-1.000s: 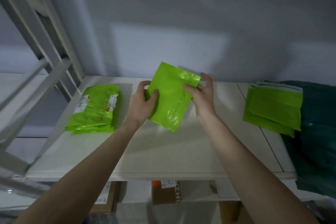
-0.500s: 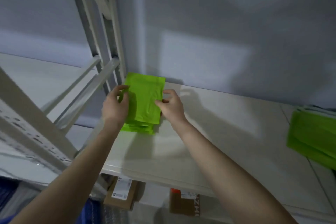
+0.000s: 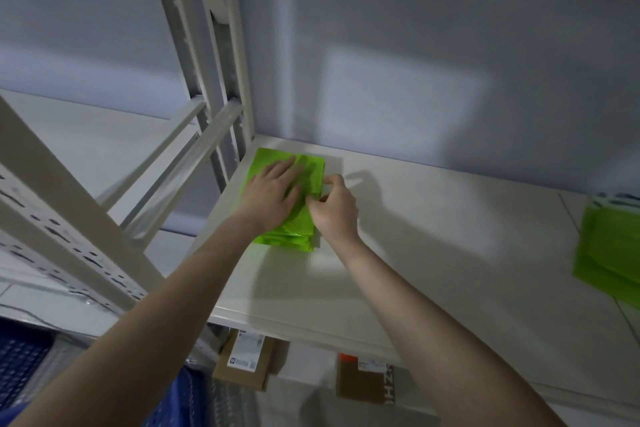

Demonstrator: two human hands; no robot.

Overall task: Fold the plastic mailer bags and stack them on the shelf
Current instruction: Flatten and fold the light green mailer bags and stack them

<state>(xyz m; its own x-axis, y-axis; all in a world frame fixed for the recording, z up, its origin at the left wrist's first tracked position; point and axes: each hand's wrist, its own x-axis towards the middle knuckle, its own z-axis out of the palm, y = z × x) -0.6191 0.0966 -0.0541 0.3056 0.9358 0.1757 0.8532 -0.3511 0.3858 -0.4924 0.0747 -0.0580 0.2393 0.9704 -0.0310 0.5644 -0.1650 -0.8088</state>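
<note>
A stack of folded bright green mailer bags (image 3: 294,234) lies at the back left corner of the white shelf (image 3: 433,253). My left hand (image 3: 272,196) presses flat on top of the stack, fingers spread and straight. At the stack's right edge, my right hand (image 3: 337,211) has its fingers curled, with thumb and forefinger pinching the edge of the top folded bag. Both hands hide much of that top bag.
A pile of flat green mailer bags (image 3: 609,250) lies at the shelf's right end. The white metal rack upright (image 3: 221,80) and its braces stand just left of the stack. Cardboard boxes (image 3: 244,362) sit on the level below, and a blue crate (image 3: 20,364) is at lower left.
The folded bag went from held in the air between both hands, leftward, down onto the stack. My left hand let go of its edge and now lies flat on top.
</note>
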